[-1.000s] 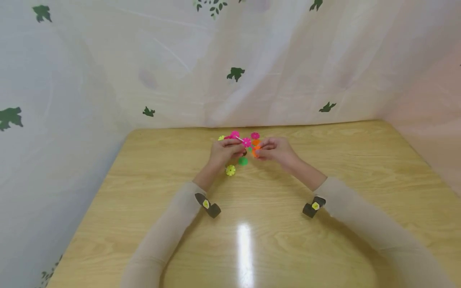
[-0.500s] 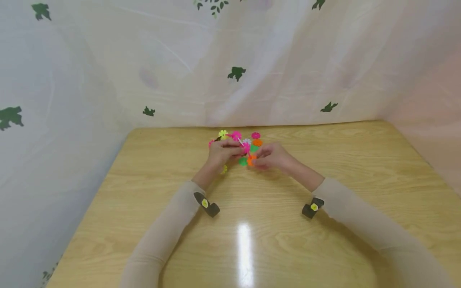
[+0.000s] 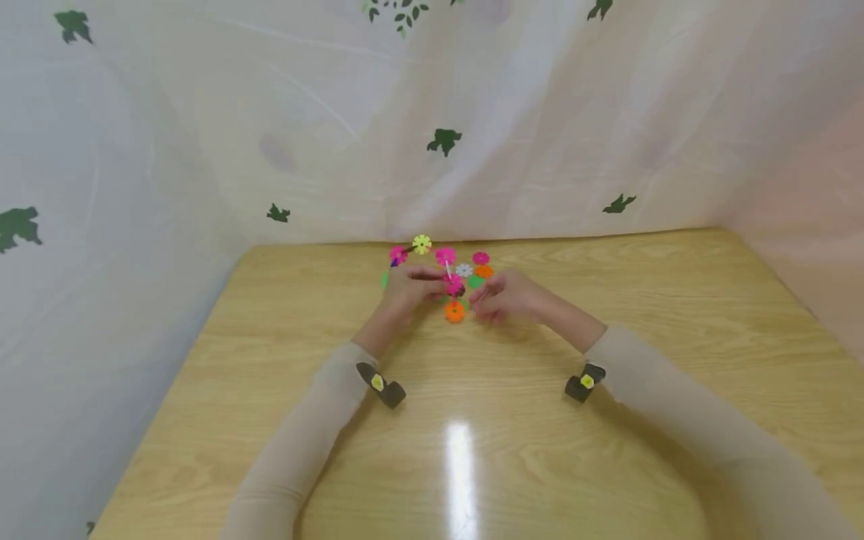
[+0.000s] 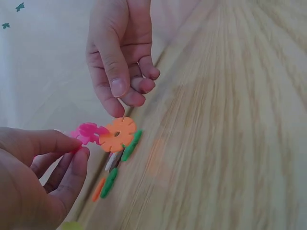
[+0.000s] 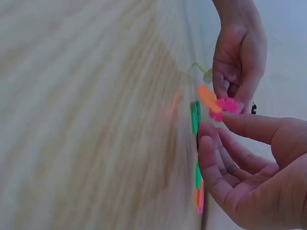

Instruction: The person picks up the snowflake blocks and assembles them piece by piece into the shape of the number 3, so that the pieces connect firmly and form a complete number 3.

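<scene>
My left hand [image 3: 408,290] pinches a pink flower-shaped interlocking disc [image 4: 85,135] between thumb and fingertips. An orange disc [image 4: 116,134] is slotted onto that pink one and hangs at the near end of a linked chain. Beyond the left hand the chain runs on through another pink disc [image 3: 445,256], a yellow disc [image 3: 421,244] and a magenta disc [image 3: 399,255]; part of it is hidden behind the hand. Just right of the orange disc, my right hand [image 3: 511,296] hovers with fingers loosely bent and nothing between them, its fingertips close to the disc in the right wrist view.
Loose discs lie on the wooden table [image 3: 607,285] beyond the right hand: a white one [image 3: 463,270], a green one [image 3: 475,282], an orange one [image 3: 484,271] and a magenta one [image 3: 481,258]. A pale curtain [image 3: 324,150] hangs behind the table's back edge.
The right hand has let go of the orange disc, which swung down and left with the pink disc. The left hand turned the chain, so its yellow and magenta discs show farther up and left.
</scene>
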`<state>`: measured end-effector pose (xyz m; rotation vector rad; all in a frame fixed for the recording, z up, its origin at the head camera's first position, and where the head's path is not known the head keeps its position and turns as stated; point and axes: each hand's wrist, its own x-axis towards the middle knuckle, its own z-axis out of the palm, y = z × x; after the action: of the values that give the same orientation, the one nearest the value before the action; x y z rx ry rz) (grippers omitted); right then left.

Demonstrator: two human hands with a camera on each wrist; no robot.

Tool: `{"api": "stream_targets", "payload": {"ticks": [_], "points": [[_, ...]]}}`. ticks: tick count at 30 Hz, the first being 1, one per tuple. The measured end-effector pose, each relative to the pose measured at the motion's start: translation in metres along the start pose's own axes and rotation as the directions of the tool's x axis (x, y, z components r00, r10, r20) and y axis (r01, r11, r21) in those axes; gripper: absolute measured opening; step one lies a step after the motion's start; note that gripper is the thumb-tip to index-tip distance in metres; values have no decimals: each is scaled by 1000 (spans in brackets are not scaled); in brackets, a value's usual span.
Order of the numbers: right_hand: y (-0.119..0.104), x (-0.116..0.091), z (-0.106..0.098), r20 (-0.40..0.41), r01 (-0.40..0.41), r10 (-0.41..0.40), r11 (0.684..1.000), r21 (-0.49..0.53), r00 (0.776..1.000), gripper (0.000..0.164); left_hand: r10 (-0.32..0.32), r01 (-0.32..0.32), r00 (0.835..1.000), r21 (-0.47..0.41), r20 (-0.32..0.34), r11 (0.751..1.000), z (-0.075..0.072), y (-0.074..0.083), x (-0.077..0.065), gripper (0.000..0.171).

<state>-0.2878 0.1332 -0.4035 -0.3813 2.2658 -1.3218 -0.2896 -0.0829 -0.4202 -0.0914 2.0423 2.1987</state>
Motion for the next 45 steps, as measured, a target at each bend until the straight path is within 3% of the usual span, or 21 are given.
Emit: {"api": "stream_targets", "payload": {"ticks": [6, 9, 13, 18, 27, 34, 45], "points": [[-4, 14, -7, 120, 164, -147, 976, -144, 982, 26, 21, -21, 1000, 40, 13, 999, -13, 2, 4, 30], [-7, 21, -7, 190, 285, -244, 929, -237, 951, 26, 31, -32, 999, 46, 14, 998, -17, 0, 5, 29], [-10, 30, -2, 252, 359, -290, 886, -295, 923, 31, 40, -40, 999, 55, 10, 998, -22, -2, 7, 29], [-11, 33, 0, 260, 358, -283, 877, -320, 923, 32, 22, -23, 1000, 105, 5, 994, -24, -3, 11, 25], [-11, 25, -5, 194, 239, -171, 876, -420, 966, 21, 38, -40, 999, 125, 23, 991, -20, 2, 19, 26], [-10, 27, -8, 178, 182, -120, 901, -393, 977, 24, 40, -45, 998, 119, 45, 992, -19, 1, 23, 26], [-9, 28, -10, 123, 156, -120, 922, -355, 985, 27, 51, -60, 996, 128, 74, 990, -12, -5, 20, 24]]}}
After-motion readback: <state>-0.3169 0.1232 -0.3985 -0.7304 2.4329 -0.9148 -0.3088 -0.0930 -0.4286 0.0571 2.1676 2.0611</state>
